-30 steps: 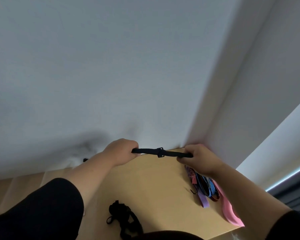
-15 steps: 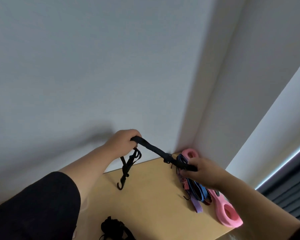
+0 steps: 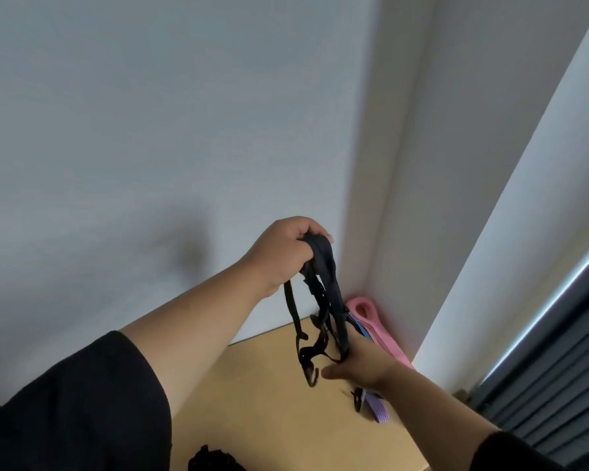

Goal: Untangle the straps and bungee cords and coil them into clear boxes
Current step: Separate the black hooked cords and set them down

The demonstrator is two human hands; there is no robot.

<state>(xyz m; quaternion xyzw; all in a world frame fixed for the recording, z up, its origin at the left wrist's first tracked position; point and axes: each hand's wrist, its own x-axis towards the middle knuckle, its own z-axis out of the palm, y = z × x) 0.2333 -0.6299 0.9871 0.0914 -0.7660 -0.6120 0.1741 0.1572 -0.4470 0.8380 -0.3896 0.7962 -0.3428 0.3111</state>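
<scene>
My left hand is raised in front of the wall and grips the top of a black strap. The strap hangs down in several loops, with a hook at its lowest point above the table. My right hand is lower, above the table, and holds the bottom of the loops at its fingers; how the fingers close is hard to see. A bundle of blue and purple cords lies on the table, partly hidden under my right wrist. No clear box is in view.
The wooden table fills the lower middle and ends at the wall corner. A pink band lies along the right wall. Another black tangle sits at the near edge. Dark blinds stand at the right.
The strap was stretched level between both hands. My left hand has risen, my right hand has dropped toward the table, and the strap now hangs folded in loops between them.
</scene>
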